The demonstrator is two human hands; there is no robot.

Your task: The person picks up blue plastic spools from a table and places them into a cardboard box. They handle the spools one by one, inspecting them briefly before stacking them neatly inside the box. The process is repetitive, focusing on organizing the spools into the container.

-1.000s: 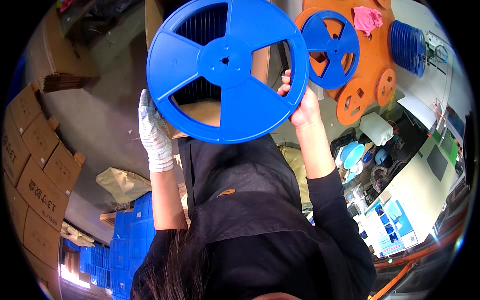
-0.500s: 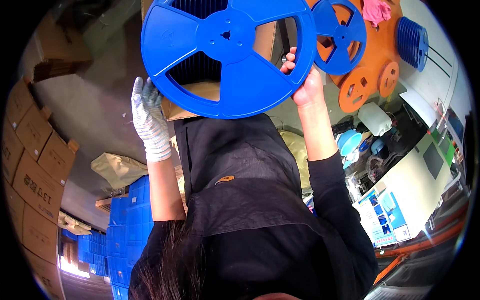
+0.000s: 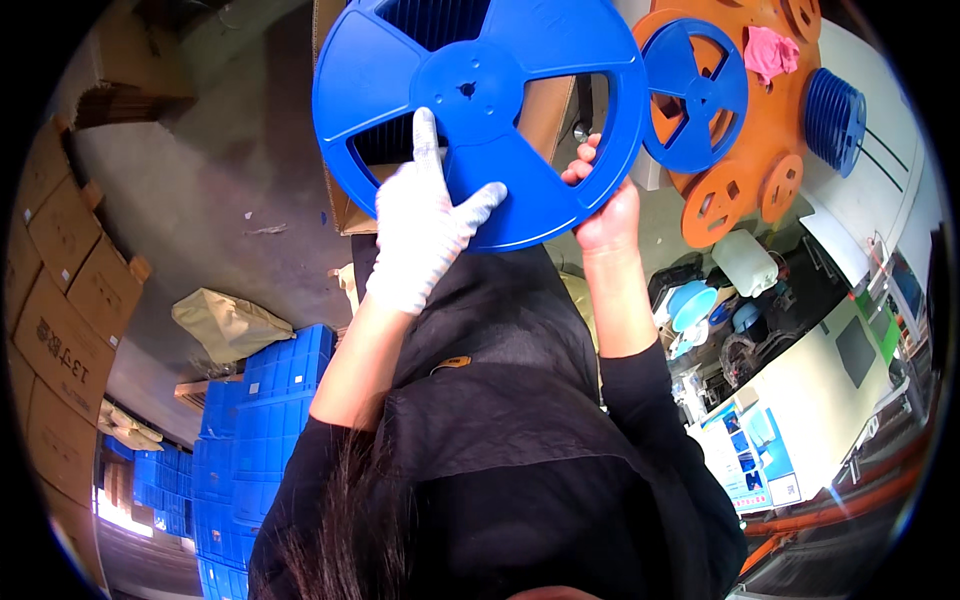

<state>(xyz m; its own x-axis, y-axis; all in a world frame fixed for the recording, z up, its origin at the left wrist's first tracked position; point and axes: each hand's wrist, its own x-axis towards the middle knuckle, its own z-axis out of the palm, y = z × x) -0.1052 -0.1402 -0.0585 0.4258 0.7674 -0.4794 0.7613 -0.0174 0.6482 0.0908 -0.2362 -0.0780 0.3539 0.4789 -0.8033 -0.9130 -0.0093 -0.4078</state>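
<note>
Head view: at twelve o'clock, a blue reel point(image 3: 490, 68) is being gripped near its four-o'clock rim by the bare right hand point(image 3: 611, 213). Toward the reel's seven o'clock, the gloved left hand point(image 3: 424, 217) is being held over its face, thumb and forefinger spread wide; whether it is being touched cannot be told. Behind, a carton point(image 3: 357, 218) is being partly covered; at three o'clock, orange discs point(image 3: 765, 118) are being overlapped by a second reel point(image 3: 692, 97).
</note>
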